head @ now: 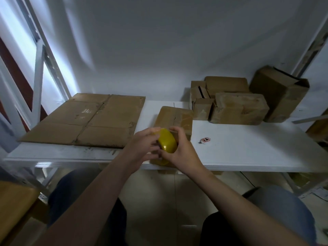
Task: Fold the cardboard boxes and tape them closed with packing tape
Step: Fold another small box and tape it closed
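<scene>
A folded cardboard box (174,119) with tape across its top stands at the front middle of the white table (248,150). Over its near end, a yellow roll of packing tape (167,141) is held between both hands. My left hand (143,144) grips the roll from the left, fingers curled over it. My right hand (179,148) holds it from the right, with thumb and fingertips at the roll's top edge. The near end of the box is hidden behind my hands.
A flat unfolded cardboard sheet (88,119) covers the table's left part. Several folded boxes (237,107) are piled at the back right, one tall box (278,93) tilted. A small red-and-white object (205,140) lies right of my hands. A white metal frame stands at left.
</scene>
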`<state>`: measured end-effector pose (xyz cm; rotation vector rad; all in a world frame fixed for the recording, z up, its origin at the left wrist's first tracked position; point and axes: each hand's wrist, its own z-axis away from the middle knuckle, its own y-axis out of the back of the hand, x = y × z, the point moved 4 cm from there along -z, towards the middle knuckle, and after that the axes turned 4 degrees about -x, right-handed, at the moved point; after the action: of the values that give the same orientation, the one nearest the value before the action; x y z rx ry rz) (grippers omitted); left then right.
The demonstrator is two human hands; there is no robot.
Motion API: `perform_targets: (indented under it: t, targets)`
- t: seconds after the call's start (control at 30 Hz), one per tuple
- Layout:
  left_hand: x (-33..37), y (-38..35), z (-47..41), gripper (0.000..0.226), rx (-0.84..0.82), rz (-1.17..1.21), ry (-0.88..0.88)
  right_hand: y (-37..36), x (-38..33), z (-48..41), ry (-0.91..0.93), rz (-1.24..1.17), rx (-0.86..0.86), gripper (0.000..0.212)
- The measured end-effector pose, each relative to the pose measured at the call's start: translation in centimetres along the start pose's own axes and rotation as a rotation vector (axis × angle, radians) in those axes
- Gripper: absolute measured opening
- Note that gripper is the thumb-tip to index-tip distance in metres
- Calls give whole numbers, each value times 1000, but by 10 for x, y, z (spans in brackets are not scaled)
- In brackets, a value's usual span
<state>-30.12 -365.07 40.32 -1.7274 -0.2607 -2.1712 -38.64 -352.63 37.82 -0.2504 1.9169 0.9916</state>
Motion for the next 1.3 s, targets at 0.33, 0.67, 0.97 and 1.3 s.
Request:
perform_targets:
  t: [0.33, 0.67, 0.97, 1.3]
  targets:
    - [19, 8, -5, 14, 348, -358, -245, 31, -32, -3, 154, 267, -78, 59]
    - [24, 17, -14, 11, 286, -373, -252, 48, -33, -1, 250, 350, -143, 56]
    - [20, 16, -19, 23, 281, -282, -178, 69, -22, -10, 158, 551, -290, 54]
    - [18, 47, -27, 23, 373, -311, -175, 113, 5, -7, 71, 724, -325, 42]
